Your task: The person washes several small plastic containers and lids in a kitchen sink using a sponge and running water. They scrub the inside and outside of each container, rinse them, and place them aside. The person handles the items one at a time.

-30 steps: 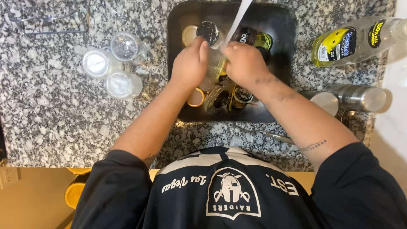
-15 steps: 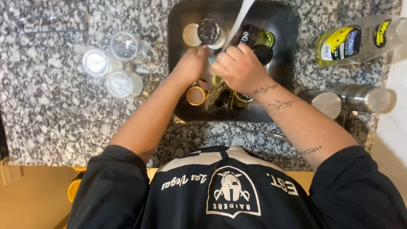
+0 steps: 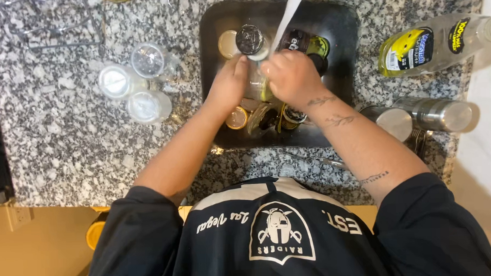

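Over a small dark sink [image 3: 211, 25] set in a speckled granite counter, my left hand [image 3: 228, 85] and my right hand [image 3: 290, 76] close together around a clear glass jar [image 3: 256, 83], which is mostly hidden between them. A stream of water [image 3: 286, 18] falls from the top edge onto the jar and my right hand. Below my hands lie several jars and lids [image 3: 266, 116] on the sink bottom. A dark-capped jar [image 3: 249, 40] and a dark bottle [image 3: 302, 42] stand just behind my fingers.
Three clear upturned glass jars [image 3: 135, 82] stand on the counter [image 3: 66, 133] left of the sink. A clear bottle with a yellow label [image 3: 435, 43] lies at the right, with two steel cups [image 3: 419, 118] below it. A wire rack [image 3: 45, 25] sits at top left.
Both hands have shifted slightly toward the back of the sink, bringing the jar under the water stream; my right hand now wraps over its top.
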